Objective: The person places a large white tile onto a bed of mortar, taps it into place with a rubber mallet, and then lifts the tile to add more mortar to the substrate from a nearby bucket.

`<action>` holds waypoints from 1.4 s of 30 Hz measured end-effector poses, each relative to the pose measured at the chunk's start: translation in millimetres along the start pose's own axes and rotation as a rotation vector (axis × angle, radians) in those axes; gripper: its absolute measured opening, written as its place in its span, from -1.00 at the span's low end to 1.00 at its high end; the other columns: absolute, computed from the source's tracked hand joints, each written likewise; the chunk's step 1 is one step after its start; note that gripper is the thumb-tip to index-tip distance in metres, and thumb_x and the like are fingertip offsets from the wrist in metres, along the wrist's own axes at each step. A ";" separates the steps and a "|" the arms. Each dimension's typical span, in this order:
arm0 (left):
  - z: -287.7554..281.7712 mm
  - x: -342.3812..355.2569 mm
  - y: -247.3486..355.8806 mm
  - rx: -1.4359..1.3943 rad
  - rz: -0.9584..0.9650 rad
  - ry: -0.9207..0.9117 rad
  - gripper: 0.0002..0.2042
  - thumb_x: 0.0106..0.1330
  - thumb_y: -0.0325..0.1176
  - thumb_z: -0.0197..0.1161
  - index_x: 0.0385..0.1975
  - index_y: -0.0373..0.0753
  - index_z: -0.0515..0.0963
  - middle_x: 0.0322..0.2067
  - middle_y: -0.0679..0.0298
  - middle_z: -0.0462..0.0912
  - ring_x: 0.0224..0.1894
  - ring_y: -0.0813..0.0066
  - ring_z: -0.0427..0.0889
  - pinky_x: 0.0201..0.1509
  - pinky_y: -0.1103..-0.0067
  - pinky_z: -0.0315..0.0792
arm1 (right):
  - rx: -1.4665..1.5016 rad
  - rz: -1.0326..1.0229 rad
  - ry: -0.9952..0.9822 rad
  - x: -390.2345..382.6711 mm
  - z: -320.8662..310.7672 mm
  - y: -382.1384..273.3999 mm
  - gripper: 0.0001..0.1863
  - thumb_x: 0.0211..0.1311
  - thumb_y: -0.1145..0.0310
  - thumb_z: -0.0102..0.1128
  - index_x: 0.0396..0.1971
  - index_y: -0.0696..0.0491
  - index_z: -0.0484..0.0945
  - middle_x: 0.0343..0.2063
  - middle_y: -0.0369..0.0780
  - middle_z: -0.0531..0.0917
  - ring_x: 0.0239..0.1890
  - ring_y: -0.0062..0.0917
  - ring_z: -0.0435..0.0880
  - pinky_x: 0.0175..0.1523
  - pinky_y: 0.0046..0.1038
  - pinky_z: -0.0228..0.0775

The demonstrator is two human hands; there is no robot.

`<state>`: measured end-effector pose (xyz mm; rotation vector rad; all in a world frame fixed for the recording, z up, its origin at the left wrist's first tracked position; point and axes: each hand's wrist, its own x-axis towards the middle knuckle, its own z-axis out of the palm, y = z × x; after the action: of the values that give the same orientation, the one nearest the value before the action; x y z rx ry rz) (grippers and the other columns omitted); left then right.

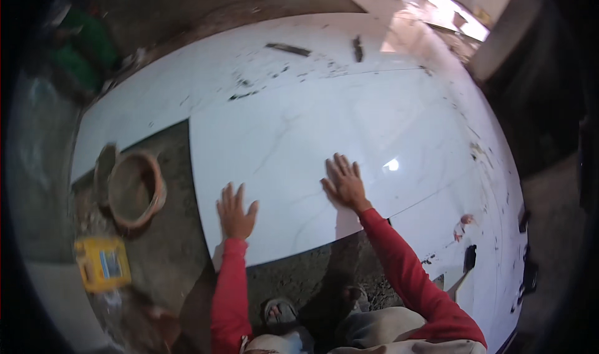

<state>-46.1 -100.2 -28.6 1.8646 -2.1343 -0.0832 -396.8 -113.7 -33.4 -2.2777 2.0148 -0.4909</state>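
Note:
A large white floor tile with faint grey veins lies in front of me, its near edge bordering dark, rough mortar. My left hand rests on the tile near its left edge, palm down with the fingers spread. Farther right and a little farther forward, my right hand is also laid on the tile, fingers apart. Neither hand holds anything. Red sleeves cover both forearms.
To the left stand a clay-coloured basin and a yellow jerrycan. Dark strips and crumbs lie on the far tiles. A black piece is at the right. Something green stands by the far left wall.

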 end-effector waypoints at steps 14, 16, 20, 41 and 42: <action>-58.8 65.7 -66.5 -1.014 -0.761 -1.121 -0.33 0.36 0.24 0.02 0.23 -0.23 0.38 0.24 -0.07 0.36 0.22 0.13 0.44 0.26 0.20 0.37 | 1.297 1.069 0.171 -88.2 -225.9 -17.0 -0.34 0.40 -0.15 -0.02 0.01 0.25 0.53 -0.14 -0.07 0.69 -0.19 -0.39 0.69 -0.02 -0.39 0.53; -64.0 56.3 -61.5 -1.257 -0.820 -1.118 -0.37 0.39 0.22 0.00 0.16 -0.23 0.43 0.23 -0.07 0.36 0.23 0.12 0.43 0.25 0.22 0.38 | 0.769 0.987 0.292 -131.8 -258.3 -52.6 -0.34 0.37 -0.04 0.04 0.19 0.24 0.35 0.07 0.05 0.56 0.10 -0.13 0.58 0.16 -0.21 0.44; -68.7 19.4 -21.7 -0.952 -0.450 -1.029 -0.40 0.39 0.19 0.01 0.13 -0.24 0.44 0.23 -0.08 0.37 0.22 0.11 0.44 0.24 0.22 0.38 | 0.196 0.933 0.220 -176.3 -283.2 -119.5 -0.08 0.09 -0.17 0.26 0.31 0.14 0.24 0.31 0.13 0.27 0.31 0.02 0.31 0.24 0.11 0.24; -101.7 -47.0 77.8 -0.220 0.698 -0.807 -0.52 0.40 0.05 0.05 -0.01 -0.30 0.48 0.20 -0.12 0.39 0.15 0.03 0.48 0.17 0.22 0.39 | -0.039 1.103 0.205 -182.2 -284.8 -112.9 -0.01 -0.17 -0.15 0.41 0.25 0.10 0.29 0.13 0.06 0.42 0.10 -0.08 0.47 -0.02 -0.01 0.40; -102.9 -46.0 77.2 -0.215 0.700 -0.801 -0.52 0.40 0.05 0.05 -0.01 -0.31 0.48 0.20 -0.12 0.39 0.15 0.03 0.48 0.17 0.22 0.39 | -0.023 1.085 0.221 -182.5 -284.4 -112.4 -0.01 -0.17 -0.15 0.41 0.25 0.10 0.29 0.13 0.06 0.42 0.10 -0.08 0.47 -0.02 -0.01 0.40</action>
<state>-87.9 -27.5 79.3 0.9328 -3.0032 -0.9839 -384.8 126.8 228.9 -0.8480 2.9008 -0.5854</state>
